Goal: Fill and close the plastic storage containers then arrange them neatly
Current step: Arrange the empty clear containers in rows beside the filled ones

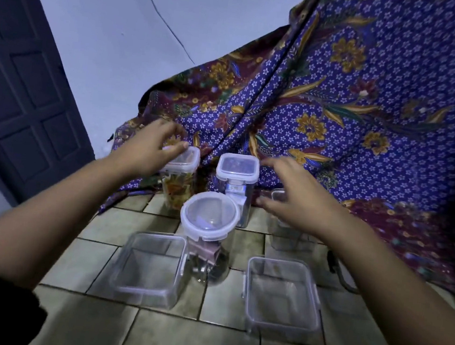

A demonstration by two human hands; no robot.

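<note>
Several clear plastic containers stand on the tiled floor. At the back left is a tall lidded container (178,187) with colourful contents; my left hand (150,147) rests on its lid, fingers curled over it. Beside it stands a tall square lidded container (237,170). In front, a round lidded jar (208,226) holds folded items. My right hand (294,196) hovers with fingers spread, blurred, over a small container (284,234) at the back right that it mostly hides. Two low square containers, left (151,268) and right (282,293), sit lidded in front.
A purple and maroon patterned cloth (368,103) drapes over something behind and to the right of the containers. A dark panelled door (24,89) stands at the left beside a pale wall. A dark cable (334,268) lies by the cloth's edge.
</note>
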